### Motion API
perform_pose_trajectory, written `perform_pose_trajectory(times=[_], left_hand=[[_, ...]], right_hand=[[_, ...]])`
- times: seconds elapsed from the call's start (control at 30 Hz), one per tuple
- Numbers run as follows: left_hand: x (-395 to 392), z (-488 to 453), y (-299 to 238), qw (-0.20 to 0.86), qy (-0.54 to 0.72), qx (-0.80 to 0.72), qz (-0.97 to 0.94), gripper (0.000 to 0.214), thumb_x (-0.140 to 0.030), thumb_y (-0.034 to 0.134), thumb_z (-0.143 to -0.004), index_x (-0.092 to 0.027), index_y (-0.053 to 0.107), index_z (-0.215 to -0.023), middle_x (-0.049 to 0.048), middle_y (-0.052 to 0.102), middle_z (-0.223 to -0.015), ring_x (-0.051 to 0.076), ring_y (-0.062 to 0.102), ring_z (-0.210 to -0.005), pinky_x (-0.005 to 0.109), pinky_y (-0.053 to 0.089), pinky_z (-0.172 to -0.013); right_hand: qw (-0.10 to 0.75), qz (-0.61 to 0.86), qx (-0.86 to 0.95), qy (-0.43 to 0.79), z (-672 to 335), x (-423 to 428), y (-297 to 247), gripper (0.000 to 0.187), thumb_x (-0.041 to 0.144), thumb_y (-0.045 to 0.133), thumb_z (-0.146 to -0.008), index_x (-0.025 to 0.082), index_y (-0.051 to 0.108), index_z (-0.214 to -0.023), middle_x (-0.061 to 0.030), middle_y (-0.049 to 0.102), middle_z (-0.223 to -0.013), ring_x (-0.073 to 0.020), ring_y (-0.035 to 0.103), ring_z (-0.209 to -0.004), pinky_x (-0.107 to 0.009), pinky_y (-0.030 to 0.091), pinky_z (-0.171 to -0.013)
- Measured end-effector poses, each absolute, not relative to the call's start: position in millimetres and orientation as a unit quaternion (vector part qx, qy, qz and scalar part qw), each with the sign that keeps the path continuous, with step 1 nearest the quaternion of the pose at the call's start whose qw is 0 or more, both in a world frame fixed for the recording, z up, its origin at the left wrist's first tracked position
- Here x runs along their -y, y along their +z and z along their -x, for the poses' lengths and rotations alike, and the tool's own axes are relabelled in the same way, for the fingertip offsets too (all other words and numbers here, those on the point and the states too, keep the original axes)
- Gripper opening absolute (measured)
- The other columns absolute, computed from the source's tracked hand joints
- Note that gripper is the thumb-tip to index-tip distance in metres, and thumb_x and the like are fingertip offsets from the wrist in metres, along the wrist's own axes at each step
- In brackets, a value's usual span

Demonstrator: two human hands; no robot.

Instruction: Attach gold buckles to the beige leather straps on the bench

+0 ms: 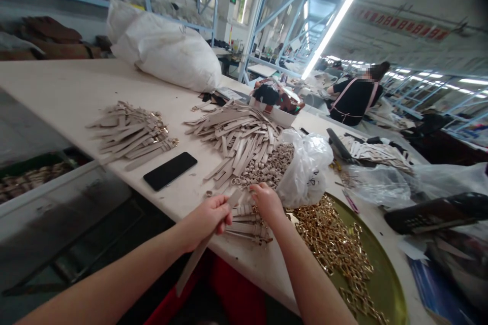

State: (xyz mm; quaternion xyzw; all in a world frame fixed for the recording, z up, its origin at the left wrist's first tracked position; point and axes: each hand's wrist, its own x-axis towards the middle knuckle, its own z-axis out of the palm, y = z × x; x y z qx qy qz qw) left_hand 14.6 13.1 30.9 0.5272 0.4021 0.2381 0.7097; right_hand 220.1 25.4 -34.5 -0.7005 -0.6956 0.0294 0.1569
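My left hand (213, 218) is closed around a beige strap (196, 259), whose long end hangs down past the table edge. At the near side of a heap of small beige strap loops (263, 170), my right hand (269, 205) has its fingers bent together; whatever is between the fingertips is too small to make out. Beneath and between my hands lie several straps with gold buckles (246, 226). A large pile of loose beige straps (240, 129) lies behind the loops. To the right, gold buckles (331, 244) fill a round olive-green tray (392, 274).
A black phone (170, 170) lies left of my hands, near a pile of buckled straps (133, 132). Beside the loops is a clear plastic bag (308, 162). A big white sack (163, 48) rests at the back. A dark bottle (434, 213) lies at right; a person (354, 99) is farther off.
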Motion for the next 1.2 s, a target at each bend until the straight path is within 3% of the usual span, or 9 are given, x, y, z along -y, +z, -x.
perform_pose_trajectory(times=[0.13, 0.3, 0.37, 0.47, 0.57, 0.87, 0.97, 1.07, 1.2], left_hand=[[-8.3, -26.4, 6.5, 0.788, 0.180, -0.397, -0.434, 0.009, -0.016, 0.044, -0.066, -0.014, 0.047, -0.074, -0.0025, 0.055, -0.067, 0.004, 0.044, -0.046, 0.016, 0.033, -0.044], [-12.3, -31.4, -4.5, 0.761, 0.185, -0.390, -0.484, 0.012, -0.026, 0.043, -0.074, -0.015, 0.047, -0.074, -0.0025, 0.054, -0.064, 0.006, 0.046, -0.045, 0.017, 0.035, -0.043], [-13.1, -31.1, -5.8, 0.728, 0.196, -0.398, -0.523, 0.016, -0.029, 0.041, -0.077, -0.015, 0.047, -0.075, -0.0027, 0.054, -0.061, 0.006, 0.045, -0.043, 0.017, 0.034, -0.042], [-10.4, -28.6, -3.4, 0.674, 0.217, -0.407, -0.577, 0.021, -0.035, 0.039, -0.080, -0.016, 0.047, -0.076, -0.0035, 0.054, -0.058, 0.007, 0.045, -0.041, 0.018, 0.034, -0.043], [-1.8, -24.7, 2.4, 0.617, 0.220, -0.401, -0.640, 0.025, -0.037, 0.038, -0.082, -0.016, 0.050, -0.075, -0.0046, 0.051, -0.054, 0.007, 0.043, -0.042, 0.019, 0.033, -0.044], [30.5, -5.2, 20.2, 0.546, 0.120, -0.354, -0.750, 0.024, -0.030, 0.040, -0.080, -0.017, 0.053, -0.065, -0.0034, 0.049, -0.052, 0.010, 0.044, -0.048, 0.020, 0.030, -0.046], [42.4, 2.9, 22.0, 0.650, 0.073, -0.307, -0.692, 0.024, -0.032, 0.039, -0.081, -0.017, 0.054, -0.093, -0.0024, 0.054, -0.060, 0.011, 0.049, -0.048, 0.020, 0.035, -0.047], [55.8, 6.4, 21.0, 0.704, 0.081, -0.293, -0.642, 0.044, -0.036, 0.041, -0.082, -0.017, 0.038, -0.122, -0.0052, 0.049, -0.056, 0.010, 0.043, -0.042, 0.019, 0.031, -0.042], [65.8, 0.3, 14.0, 0.708, 0.186, -0.342, -0.588, 0.044, -0.044, 0.048, -0.077, -0.016, 0.049, -0.111, -0.0084, 0.035, -0.044, 0.008, 0.030, -0.036, 0.019, 0.018, -0.036]], right_hand=[[0.116, 0.689, 0.713, 0.054, -225.4, -42.7, -40.5, 0.011, 0.014, 0.052, -0.077, 0.018, 0.062, -0.073, -0.0075, 0.058, -0.083, -0.0183, 0.056, -0.078, -0.026, 0.038, -0.069], [0.126, 0.687, 0.711, 0.081, -228.3, -36.4, -36.8, 0.012, 0.016, 0.050, -0.079, 0.017, 0.060, -0.072, -0.0070, 0.058, -0.085, -0.0172, 0.054, -0.081, -0.027, 0.039, -0.072], [0.198, 0.692, 0.677, 0.151, -222.8, -24.2, -29.7, 0.012, 0.023, 0.049, -0.081, 0.016, 0.058, -0.076, -0.0048, 0.058, -0.078, -0.0155, 0.054, -0.074, -0.026, 0.041, -0.068], [0.392, 0.634, 0.535, 0.398, -207.0, 1.7, -15.8, 0.019, 0.036, 0.055, -0.077, 0.017, 0.056, -0.081, 0.0006, 0.055, -0.067, -0.0126, 0.052, -0.061, -0.025, 0.042, -0.058], [0.502, 0.547, 0.411, 0.530, -189.8, 27.3, -5.9, 0.029, 0.036, 0.062, -0.071, 0.020, 0.057, -0.095, 0.0015, 0.058, -0.073, -0.0109, 0.053, -0.063, -0.024, 0.043, -0.060], [0.470, 0.574, 0.474, 0.474, -163.4, 82.4, -6.9, 0.020, 0.026, 0.063, -0.069, 0.020, 0.062, -0.089, 0.0016, 0.060, -0.071, -0.0125, 0.053, -0.065, -0.025, 0.042, -0.063], [0.518, 0.575, 0.438, 0.458, -160.2, 97.8, -7.6, 0.030, 0.025, 0.062, -0.070, 0.021, 0.057, -0.099, 0.0036, 0.055, -0.069, -0.0115, 0.052, -0.063, -0.024, 0.041, -0.060], [0.562, 0.549, 0.398, 0.474, -149.6, 112.2, -8.2, 0.044, 0.026, 0.063, -0.071, 0.022, 0.047, -0.111, 0.0041, 0.054, -0.069, -0.0119, 0.053, -0.065, -0.025, 0.042, -0.062], [0.554, 0.529, 0.404, 0.499, -138.0, 123.4, -12.3, 0.066, 0.028, 0.062, -0.072, 0.023, 0.026, -0.127, 0.0020, 0.059, -0.075, -0.0144, 0.056, -0.069, -0.029, 0.045, -0.067]])
